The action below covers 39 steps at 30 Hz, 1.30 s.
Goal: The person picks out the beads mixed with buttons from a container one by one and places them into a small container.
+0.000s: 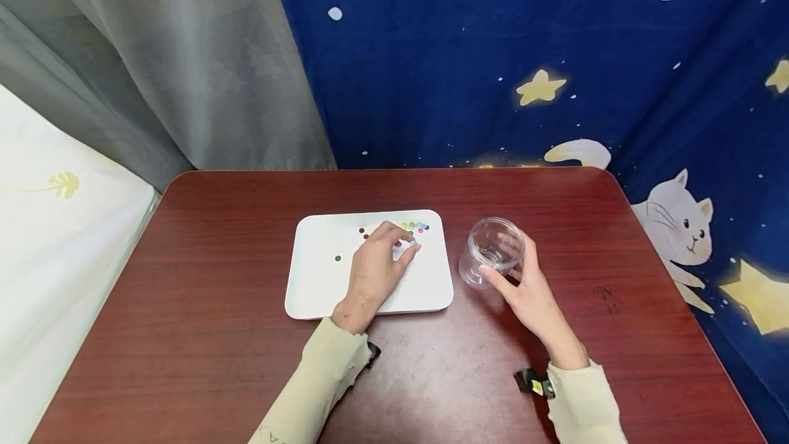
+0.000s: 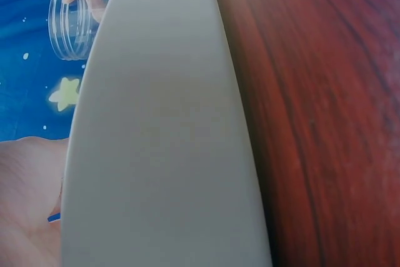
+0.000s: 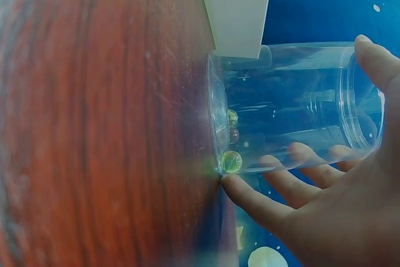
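Note:
My left hand (image 1: 377,264) is over the white tray (image 1: 314,293), thumb and forefinger pinching a small pale marble (image 1: 413,243) between their tips. Several colored marbles lie near the tray's far right corner, among them a pink one (image 1: 420,230). A dark green marble (image 1: 337,258) sits alone on the left part. My right hand (image 1: 527,290) holds a clear plastic jar (image 3: 294,92) just right of the tray, the thumb at its rim and the fingers along its side. At the jar's bottom lie a few marbles, one of them yellow-green (image 3: 231,161).
The tray and jar stand on a reddish-brown wooden table (image 1: 203,279). Behind it hang a grey curtain (image 1: 203,53) and a dark blue curtain (image 1: 431,53) with stars. In the left wrist view, the tray's side wall hides most of the left hand.

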Motion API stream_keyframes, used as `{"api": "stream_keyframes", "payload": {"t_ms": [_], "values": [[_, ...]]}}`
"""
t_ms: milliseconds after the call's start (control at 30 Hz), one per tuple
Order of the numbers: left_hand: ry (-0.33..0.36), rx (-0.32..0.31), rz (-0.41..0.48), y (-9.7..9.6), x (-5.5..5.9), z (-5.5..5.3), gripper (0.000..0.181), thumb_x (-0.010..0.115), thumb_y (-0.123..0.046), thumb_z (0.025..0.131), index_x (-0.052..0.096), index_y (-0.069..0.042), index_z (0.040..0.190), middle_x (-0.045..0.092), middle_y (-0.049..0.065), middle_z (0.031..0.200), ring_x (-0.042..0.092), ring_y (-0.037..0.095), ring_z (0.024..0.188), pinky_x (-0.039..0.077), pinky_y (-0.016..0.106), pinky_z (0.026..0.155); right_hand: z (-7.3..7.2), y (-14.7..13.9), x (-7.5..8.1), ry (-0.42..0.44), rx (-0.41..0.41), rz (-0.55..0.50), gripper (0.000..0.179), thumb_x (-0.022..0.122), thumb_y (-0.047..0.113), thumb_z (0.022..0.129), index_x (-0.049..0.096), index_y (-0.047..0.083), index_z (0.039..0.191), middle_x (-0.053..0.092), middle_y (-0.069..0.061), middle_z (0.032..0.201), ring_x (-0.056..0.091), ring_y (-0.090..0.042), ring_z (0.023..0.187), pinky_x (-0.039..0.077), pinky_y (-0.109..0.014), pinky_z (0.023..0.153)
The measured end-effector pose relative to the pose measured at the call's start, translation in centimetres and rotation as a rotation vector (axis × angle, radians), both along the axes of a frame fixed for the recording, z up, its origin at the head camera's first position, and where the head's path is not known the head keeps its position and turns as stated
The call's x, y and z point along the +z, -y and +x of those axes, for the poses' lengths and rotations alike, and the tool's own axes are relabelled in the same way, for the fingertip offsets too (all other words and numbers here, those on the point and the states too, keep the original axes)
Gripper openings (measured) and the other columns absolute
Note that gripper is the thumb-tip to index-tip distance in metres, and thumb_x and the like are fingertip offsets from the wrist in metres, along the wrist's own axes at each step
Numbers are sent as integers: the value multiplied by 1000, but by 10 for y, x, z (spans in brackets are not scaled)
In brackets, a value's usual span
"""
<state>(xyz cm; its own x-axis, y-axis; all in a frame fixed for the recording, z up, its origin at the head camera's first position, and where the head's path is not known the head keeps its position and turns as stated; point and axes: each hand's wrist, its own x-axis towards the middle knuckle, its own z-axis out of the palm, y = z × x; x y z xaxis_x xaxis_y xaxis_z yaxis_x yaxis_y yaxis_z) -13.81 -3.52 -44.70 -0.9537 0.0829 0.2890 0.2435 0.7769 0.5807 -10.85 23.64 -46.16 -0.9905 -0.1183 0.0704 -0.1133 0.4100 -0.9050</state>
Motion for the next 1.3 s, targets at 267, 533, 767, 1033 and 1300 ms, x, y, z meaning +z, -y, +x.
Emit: {"api": "stream_keyframes", "payload": {"t_ms": [267,533,767,1033,1300], "values": [[-43,-5,26,-3,2,1,17,79,-30,94,78,-15,102,72,-1,107,72,19,89,59,38,76,0,1,-1,-18,-2,1,83,72,18,99,18,21,162,41,-15,160,43,-37,151,43,-66,111],[-58,-13,35,-5,2,1,15,79,-30,94,77,-17,101,71,-2,108,71,16,91,59,36,76,0,1,-2,-22,-2,4,83,72,18,99,18,20,162,41,-16,160,43,-37,151,43,-65,111],[-92,-16,36,-7,3,2,16,80,-30,92,77,-17,100,71,-4,105,69,13,88,58,34,73,1,1,-2,-18,-8,3,83,72,18,99,18,20,162,41,-16,160,43,-37,151,43,-64,112],[-99,-24,43,-9,3,3,15,81,-29,92,78,-18,101,72,-4,106,70,13,91,58,33,73,2,2,-3,-24,-11,11,84,72,18,99,18,21,162,42,-16,159,44,-38,150,44,-63,111],[-88,-27,50,-12,5,4,14,81,-29,92,77,-18,100,72,-5,107,70,13,93,58,34,75,1,1,-2,-22,-11,5,84,72,17,99,18,20,162,42,-16,160,44,-38,150,43,-64,111]]}}
